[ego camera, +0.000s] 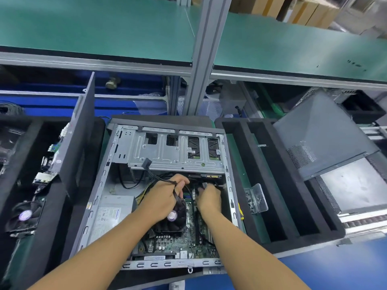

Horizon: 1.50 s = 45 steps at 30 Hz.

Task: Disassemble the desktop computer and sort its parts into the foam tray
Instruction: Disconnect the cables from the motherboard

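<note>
An open desktop case lies on its side in front of me, with its metal drive cage at the far end. Inside are the green motherboard, a black CPU fan and a grey power supply. My left hand is closed around a bundle of black cables above the fan. My right hand reaches down at the board's far right edge, fingers curled on a small connector that is mostly hidden. A black foam tray with long slots stands to the right of the case.
A second foam tray on the left holds a fan, circuit boards and an upright grey side panel. A clear plastic screw box sits in the right tray. Grey case panels lie at far right. A green shelf spans above.
</note>
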Each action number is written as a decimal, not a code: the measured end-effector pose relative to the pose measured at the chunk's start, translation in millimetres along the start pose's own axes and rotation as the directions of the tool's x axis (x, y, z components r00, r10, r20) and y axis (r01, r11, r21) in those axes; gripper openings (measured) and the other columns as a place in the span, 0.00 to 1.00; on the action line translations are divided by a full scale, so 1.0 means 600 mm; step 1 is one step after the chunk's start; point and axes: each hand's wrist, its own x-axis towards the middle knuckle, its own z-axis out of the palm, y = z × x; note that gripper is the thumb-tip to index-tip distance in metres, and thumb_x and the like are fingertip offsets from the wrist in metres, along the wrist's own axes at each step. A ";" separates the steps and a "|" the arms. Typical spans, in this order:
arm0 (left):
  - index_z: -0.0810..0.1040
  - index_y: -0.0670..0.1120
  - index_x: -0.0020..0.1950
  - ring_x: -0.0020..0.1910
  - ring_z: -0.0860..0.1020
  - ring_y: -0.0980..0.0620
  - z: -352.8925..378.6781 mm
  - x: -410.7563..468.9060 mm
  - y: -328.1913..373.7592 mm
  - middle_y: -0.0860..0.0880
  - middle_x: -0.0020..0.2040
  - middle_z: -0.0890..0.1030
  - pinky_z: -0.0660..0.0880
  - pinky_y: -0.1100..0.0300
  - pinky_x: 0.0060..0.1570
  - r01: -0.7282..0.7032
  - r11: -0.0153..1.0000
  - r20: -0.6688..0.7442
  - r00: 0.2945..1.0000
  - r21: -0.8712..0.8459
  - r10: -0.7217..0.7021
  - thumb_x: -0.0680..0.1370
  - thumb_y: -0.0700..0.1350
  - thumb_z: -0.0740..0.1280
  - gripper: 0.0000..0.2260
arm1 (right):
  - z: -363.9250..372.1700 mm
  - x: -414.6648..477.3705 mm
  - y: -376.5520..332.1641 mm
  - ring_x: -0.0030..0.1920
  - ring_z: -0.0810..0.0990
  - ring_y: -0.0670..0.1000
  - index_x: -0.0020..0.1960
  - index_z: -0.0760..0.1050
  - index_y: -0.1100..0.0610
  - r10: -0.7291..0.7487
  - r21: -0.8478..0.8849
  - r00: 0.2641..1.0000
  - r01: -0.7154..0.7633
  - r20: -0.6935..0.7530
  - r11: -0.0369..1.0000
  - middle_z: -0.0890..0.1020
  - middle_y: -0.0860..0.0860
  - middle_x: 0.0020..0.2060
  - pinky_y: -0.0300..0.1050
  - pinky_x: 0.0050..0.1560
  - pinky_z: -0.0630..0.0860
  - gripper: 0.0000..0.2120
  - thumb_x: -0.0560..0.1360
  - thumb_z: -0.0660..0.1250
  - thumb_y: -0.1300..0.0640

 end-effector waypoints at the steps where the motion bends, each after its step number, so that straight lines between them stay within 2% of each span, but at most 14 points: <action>1: 0.70 0.64 0.57 0.34 0.76 0.60 0.003 -0.001 0.001 0.60 0.38 0.79 0.74 0.59 0.39 0.014 0.999 -0.009 1.000 0.046 -0.013 0.85 0.54 0.52 0.08 | 0.002 -0.001 0.002 0.35 0.74 0.49 0.42 0.73 0.57 0.013 -0.008 1.000 -0.013 -0.020 1.000 0.83 0.54 0.47 0.45 0.35 0.68 0.11 0.81 0.56 0.62; 3: 0.64 0.64 0.60 0.35 0.78 0.57 0.006 -0.003 0.003 0.57 0.38 0.79 0.77 0.53 0.40 0.048 0.992 -0.018 0.999 0.113 -0.046 0.84 0.56 0.49 0.08 | -0.001 -0.001 0.002 0.36 0.74 0.49 0.42 0.72 0.56 0.003 -0.065 1.000 -0.005 -0.020 0.998 0.82 0.53 0.47 0.45 0.36 0.71 0.11 0.80 0.56 0.64; 5: 0.62 0.62 0.64 0.36 0.79 0.50 0.006 -0.005 0.005 0.52 0.38 0.80 0.77 0.51 0.39 0.086 0.987 -0.046 0.996 0.138 -0.080 0.84 0.57 0.48 0.10 | 0.000 0.000 0.003 0.43 0.78 0.53 0.50 0.75 0.59 -0.026 -0.125 1.000 0.023 -0.016 0.992 0.82 0.54 0.49 0.47 0.42 0.76 0.10 0.78 0.57 0.68; 7: 0.66 0.57 0.64 0.39 0.78 0.48 0.000 -0.006 0.010 0.51 0.39 0.79 0.75 0.51 0.42 0.050 0.972 -0.138 0.990 0.231 -0.019 0.84 0.54 0.49 0.12 | -0.001 0.002 0.003 0.46 0.80 0.55 0.53 0.76 0.60 -0.069 -0.193 0.998 0.069 0.009 0.979 0.82 0.55 0.49 0.48 0.42 0.77 0.10 0.78 0.58 0.69; 9: 0.74 0.52 0.61 0.44 0.76 0.49 -0.007 -0.006 0.016 0.52 0.42 0.80 0.72 0.51 0.51 0.003 0.939 -0.227 0.971 0.344 0.080 0.84 0.50 0.53 0.12 | -0.003 0.004 0.005 0.45 0.80 0.55 0.51 0.76 0.60 -0.102 -0.258 0.995 0.103 0.018 0.961 0.82 0.54 0.48 0.46 0.40 0.75 0.10 0.78 0.59 0.69; 11: 0.78 0.51 0.57 0.45 0.76 0.51 -0.010 -0.005 0.021 0.54 0.43 0.80 0.66 0.53 0.61 0.014 0.924 -0.257 0.962 0.383 0.092 0.85 0.48 0.54 0.13 | -0.002 0.009 0.004 0.40 0.77 0.55 0.45 0.75 0.59 -0.116 -0.292 0.993 0.117 0.023 0.949 0.82 0.55 0.46 0.46 0.37 0.73 0.10 0.78 0.59 0.70; 13: 0.79 0.51 0.54 0.44 0.77 0.53 -0.012 -0.004 0.025 0.55 0.41 0.80 0.63 0.52 0.64 0.059 0.916 -0.277 0.959 0.396 0.058 0.85 0.48 0.54 0.14 | 0.000 0.015 0.003 0.37 0.74 0.55 0.45 0.77 0.59 -0.128 -0.317 0.992 0.126 0.017 0.940 0.82 0.56 0.45 0.45 0.36 0.71 0.11 0.77 0.59 0.70; 16: 0.79 0.51 0.47 0.41 0.75 0.51 -0.012 -0.003 0.030 0.54 0.37 0.78 0.63 0.50 0.62 0.142 0.886 -0.313 0.950 0.442 0.004 0.85 0.48 0.52 0.16 | -0.003 0.028 -0.003 0.38 0.74 0.55 0.49 0.79 0.60 -0.181 -0.353 0.982 0.187 0.048 0.917 0.83 0.56 0.46 0.45 0.37 0.70 0.12 0.77 0.58 0.71; 20: 0.74 0.52 0.48 0.44 0.73 0.51 -0.009 0.003 0.028 0.55 0.41 0.76 0.61 0.53 0.60 0.241 0.873 -0.382 0.922 0.425 -0.068 0.85 0.48 0.51 0.13 | -0.008 0.056 -0.025 0.47 0.81 0.57 0.53 0.79 0.60 -0.271 -0.367 0.956 0.295 0.116 0.882 0.83 0.56 0.49 0.48 0.43 0.78 0.15 0.75 0.59 0.73; 25: 0.71 0.52 0.46 0.45 0.69 0.52 0.001 0.016 0.011 0.57 0.43 0.71 0.60 0.56 0.54 0.225 0.895 -0.442 0.896 0.386 -0.035 0.81 0.42 0.57 0.07 | -0.007 0.080 -0.045 0.49 0.81 0.57 0.55 0.77 0.60 -0.367 -0.390 0.917 0.400 0.159 0.830 0.83 0.55 0.52 0.48 0.44 0.77 0.16 0.75 0.58 0.73; 27: 0.70 0.53 0.45 0.45 0.68 0.52 0.006 0.019 0.006 0.57 0.43 0.71 0.58 0.58 0.52 0.224 0.889 -0.446 0.895 0.399 -0.025 0.78 0.38 0.62 0.09 | -0.005 0.082 -0.039 0.51 0.82 0.57 0.58 0.77 0.61 -0.379 -0.403 0.913 0.406 0.150 0.820 0.83 0.54 0.54 0.48 0.46 0.78 0.16 0.76 0.58 0.73; 31: 0.68 0.55 0.44 0.46 0.70 0.52 0.007 0.024 0.006 0.57 0.43 0.74 0.55 0.60 0.53 0.256 0.881 -0.447 0.892 0.397 -0.058 0.75 0.34 0.62 0.14 | -0.003 0.080 -0.029 0.51 0.82 0.56 0.58 0.76 0.60 -0.390 -0.414 0.914 0.399 0.111 0.818 0.83 0.54 0.54 0.46 0.44 0.77 0.14 0.78 0.58 0.71; 40: 0.67 0.55 0.40 0.46 0.70 0.52 0.007 0.027 0.018 0.58 0.41 0.70 0.61 0.56 0.55 0.316 0.827 -0.417 0.902 0.466 -0.109 0.73 0.34 0.60 0.14 | 0.011 0.078 -0.028 0.49 0.82 0.59 0.54 0.76 0.61 -0.329 -0.330 0.944 0.320 0.029 0.888 0.83 0.57 0.51 0.48 0.42 0.75 0.07 0.81 0.59 0.63; 45: 0.68 0.54 0.42 0.46 0.71 0.52 0.008 0.028 0.011 0.57 0.44 0.73 0.60 0.55 0.56 0.294 0.833 -0.416 0.905 0.469 -0.086 0.75 0.36 0.59 0.12 | 0.007 0.077 -0.022 0.52 0.81 0.57 0.53 0.75 0.61 -0.376 -0.339 0.923 0.381 0.084 0.860 0.83 0.54 0.55 0.47 0.46 0.77 0.08 0.77 0.61 0.68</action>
